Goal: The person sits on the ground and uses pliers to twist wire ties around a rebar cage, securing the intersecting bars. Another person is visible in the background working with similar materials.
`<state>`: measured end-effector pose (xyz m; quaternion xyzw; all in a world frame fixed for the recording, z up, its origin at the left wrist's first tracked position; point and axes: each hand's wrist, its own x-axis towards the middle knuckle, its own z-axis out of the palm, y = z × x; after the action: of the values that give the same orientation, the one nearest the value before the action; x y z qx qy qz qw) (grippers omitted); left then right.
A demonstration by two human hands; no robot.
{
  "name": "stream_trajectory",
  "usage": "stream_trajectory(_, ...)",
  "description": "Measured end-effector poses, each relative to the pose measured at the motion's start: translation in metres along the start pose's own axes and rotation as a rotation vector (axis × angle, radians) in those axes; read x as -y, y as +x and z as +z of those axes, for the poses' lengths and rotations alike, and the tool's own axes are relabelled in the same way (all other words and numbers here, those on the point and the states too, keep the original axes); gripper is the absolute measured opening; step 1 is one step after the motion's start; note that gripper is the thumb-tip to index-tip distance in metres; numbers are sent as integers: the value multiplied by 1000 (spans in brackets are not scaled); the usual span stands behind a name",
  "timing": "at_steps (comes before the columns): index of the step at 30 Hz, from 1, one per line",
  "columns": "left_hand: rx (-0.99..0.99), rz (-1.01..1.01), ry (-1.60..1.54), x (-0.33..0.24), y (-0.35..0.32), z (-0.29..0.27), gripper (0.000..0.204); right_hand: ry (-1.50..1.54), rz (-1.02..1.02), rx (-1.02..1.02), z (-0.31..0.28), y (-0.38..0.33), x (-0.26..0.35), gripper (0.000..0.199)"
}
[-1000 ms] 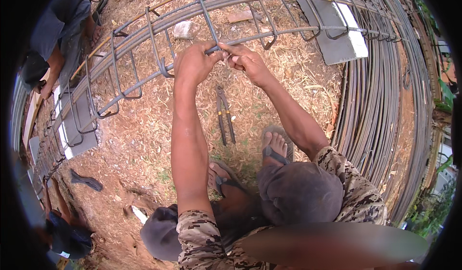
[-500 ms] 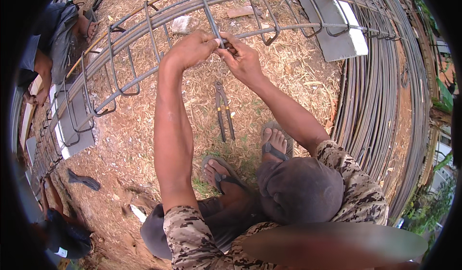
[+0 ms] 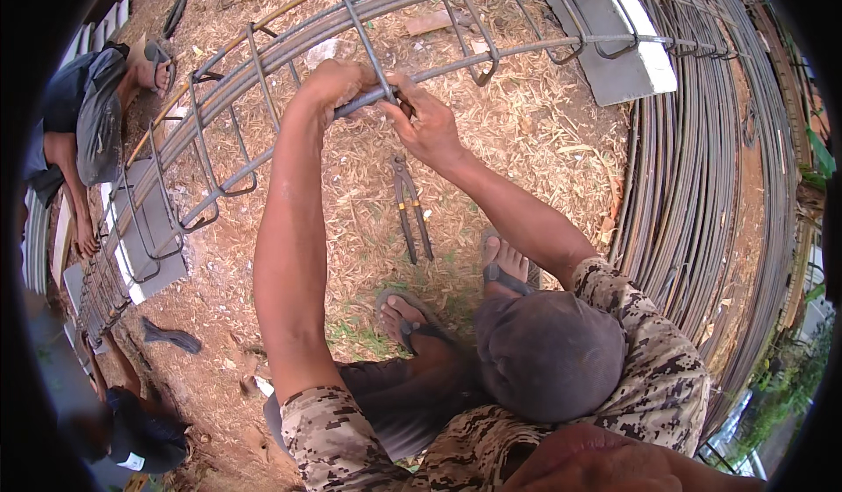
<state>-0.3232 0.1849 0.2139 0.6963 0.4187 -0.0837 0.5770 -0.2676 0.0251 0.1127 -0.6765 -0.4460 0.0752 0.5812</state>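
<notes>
A long cage of ribbed steel bars and bent stirrups arches across the far side. My left hand (image 3: 337, 86) is closed round the near lower rebar (image 3: 364, 100), just left of a stirrup (image 3: 356, 23); its fingertips are hidden behind the steel. At that stirrup's lower corner, the thumb and forefinger of my right hand (image 3: 427, 124) close on the steel from the right. Whether a thin wire lies between them cannot be made out. Pincers (image 3: 408, 207) with dark, yellow-banded handles lie on the ground between my hands and my sandalled feet.
Grey-and-white blocks (image 3: 610, 49) (image 3: 149, 229) sit under the cage at right and left. Many loose bars (image 3: 680, 194) lie stacked on the right. One co-worker's hand (image 3: 85, 239) is by the cage at left; another person (image 3: 145, 426) is at lower left. A dark bundle (image 3: 171, 335) lies nearby.
My left hand has slid left from the stirrup and wrapped over the lower bar, which now shows between my hands. My right hand stays at the stirrup corner. The view has shifted slightly.
</notes>
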Motion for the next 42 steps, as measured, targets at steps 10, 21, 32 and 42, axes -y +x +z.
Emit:
stream_trajectory(10, -8, 75, -200, 21, 28, 4, 9, 251, 53, 79, -13, 2, -28, 25)
stream_trajectory(21, -126, 255, -279, 25, 2, 5, 14, 8, -51, 244, -47, 1, -4, 37)
stream_trajectory(32, -909, 951, 398, 59, -52, 81, 11, 893, 840, 310, -85, -2, 84, 44)
stream_trajectory(42, -983, 632, -221, 63, -44, 161, 31, 484, 661, 346, -79, -33, 150, 51)
